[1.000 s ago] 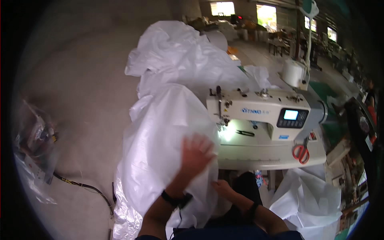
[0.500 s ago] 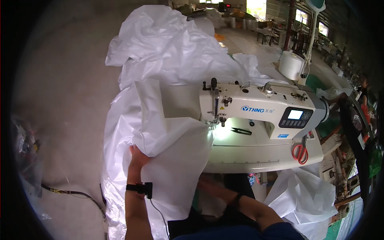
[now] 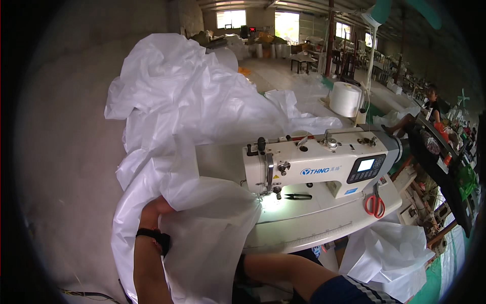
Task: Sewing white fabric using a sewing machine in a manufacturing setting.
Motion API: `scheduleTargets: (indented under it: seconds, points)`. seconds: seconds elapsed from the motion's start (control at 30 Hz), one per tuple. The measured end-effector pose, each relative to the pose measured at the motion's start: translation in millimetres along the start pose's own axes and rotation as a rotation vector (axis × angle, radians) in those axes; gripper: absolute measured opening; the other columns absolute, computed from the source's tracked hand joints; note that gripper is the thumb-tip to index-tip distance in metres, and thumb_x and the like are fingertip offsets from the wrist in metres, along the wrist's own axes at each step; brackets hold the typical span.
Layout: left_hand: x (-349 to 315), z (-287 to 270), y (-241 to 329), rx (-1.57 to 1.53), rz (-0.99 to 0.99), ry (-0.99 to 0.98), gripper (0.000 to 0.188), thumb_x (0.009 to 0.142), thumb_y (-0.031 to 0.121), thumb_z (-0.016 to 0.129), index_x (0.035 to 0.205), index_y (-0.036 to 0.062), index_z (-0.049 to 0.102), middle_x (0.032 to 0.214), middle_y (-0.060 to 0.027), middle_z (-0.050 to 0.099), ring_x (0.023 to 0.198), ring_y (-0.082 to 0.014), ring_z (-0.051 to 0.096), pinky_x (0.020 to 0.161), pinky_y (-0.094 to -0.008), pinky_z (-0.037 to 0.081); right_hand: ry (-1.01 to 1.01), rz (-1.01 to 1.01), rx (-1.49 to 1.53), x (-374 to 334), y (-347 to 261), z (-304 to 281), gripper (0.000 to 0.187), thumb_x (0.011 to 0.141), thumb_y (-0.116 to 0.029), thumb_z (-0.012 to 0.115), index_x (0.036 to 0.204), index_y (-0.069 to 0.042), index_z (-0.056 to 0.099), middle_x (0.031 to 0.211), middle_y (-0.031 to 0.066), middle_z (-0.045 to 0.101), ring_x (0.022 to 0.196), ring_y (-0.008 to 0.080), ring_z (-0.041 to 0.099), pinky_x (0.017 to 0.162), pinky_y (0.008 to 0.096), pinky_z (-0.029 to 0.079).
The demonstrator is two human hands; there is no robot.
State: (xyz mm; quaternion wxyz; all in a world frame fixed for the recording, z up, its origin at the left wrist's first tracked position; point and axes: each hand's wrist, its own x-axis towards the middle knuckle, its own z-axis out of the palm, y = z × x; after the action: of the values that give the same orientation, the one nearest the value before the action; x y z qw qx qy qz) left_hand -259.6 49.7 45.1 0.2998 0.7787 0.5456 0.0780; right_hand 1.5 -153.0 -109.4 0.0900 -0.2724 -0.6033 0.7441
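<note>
White sheet (image 3: 172,152) from seven round to eleven o'clock, probably light, soft, slippery, best gripped along folds; my left hand (image 3: 160,205) at eight, right hand hidden; I cannot tell either's finger state

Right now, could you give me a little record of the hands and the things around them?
Left hand: at the shiny white, crumpled sheet, fingers partly hidden by a fold
Right hand: hidden; its bare forearm shows
Sheet: reaches the lit needle area of the cream-and-grey sewing machine
Under machine arm: small black snips
Worktop, right end: red-handled scissors
Behind machine: white cylindrical thread spool
</note>
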Motion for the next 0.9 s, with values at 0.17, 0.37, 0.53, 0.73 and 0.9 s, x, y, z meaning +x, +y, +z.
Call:
scheduleTargets:
  seconds: [0.17,0.37,0.53,0.73,0.9]
  points:
    - [-9,33,-10,0.140,-0.152,0.330,0.065,0.071,0.031,0.068,0.127,0.0071,0.046,0.130,-0.0169,0.043,0.124,-0.0307,0.038,0.102,-0.0356,0.033,0.054,-0.027,-0.004,4,4,7,0.064,0.079,-0.029,0.063,0.131,-0.003,0.037,0.129,0.0160,0.042,0.118,0.0286,0.042,0.101,0.0360,0.032]
    - [-97,54,29,0.259,0.022,0.554,0.034,0.077,0.026,0.062,0.101,0.0024,0.061,0.107,-0.0184,0.057,0.101,-0.0365,0.052,0.088,-0.0418,0.042,0.097,-0.042,-0.020,2,2,23,0.067,0.078,-0.029,0.064,0.132,-0.003,0.035,0.130,0.0160,0.042,0.118,0.0291,0.042,0.101,0.0368,0.031]
    - [-175,107,73,0.256,0.063,0.557,0.030,0.075,0.024,0.064,0.098,0.0035,0.061,0.100,-0.0154,0.060,0.096,-0.0345,0.054,0.083,-0.0419,0.044,0.089,-0.047,-0.065,-3,6,42,0.070,0.077,-0.030,0.065,0.134,-0.003,0.033,0.130,0.0160,0.042,0.119,0.0296,0.041,0.102,0.0375,0.031]
    - [-181,140,55,0.258,0.048,0.725,0.030,0.072,0.023,0.067,0.097,0.0089,0.063,0.094,-0.0127,0.057,0.088,-0.0335,0.055,0.078,-0.0427,0.045,-0.027,-0.388,-0.890,-40,34,86,0.073,0.076,-0.031,0.065,0.135,-0.003,0.032,0.131,0.0160,0.041,0.119,0.0302,0.041,0.102,0.0383,0.030]
    - [-173,136,36,0.527,0.125,0.650,0.019,0.073,0.020,0.061,0.090,0.0131,0.064,0.093,-0.0062,0.058,0.092,-0.0294,0.054,0.075,-0.0383,0.047,-0.136,-0.205,-0.186,-60,26,144,0.071,0.077,-0.030,0.066,0.134,-0.003,0.034,0.133,0.0153,0.040,0.122,0.0278,0.038,0.103,0.0371,0.028]
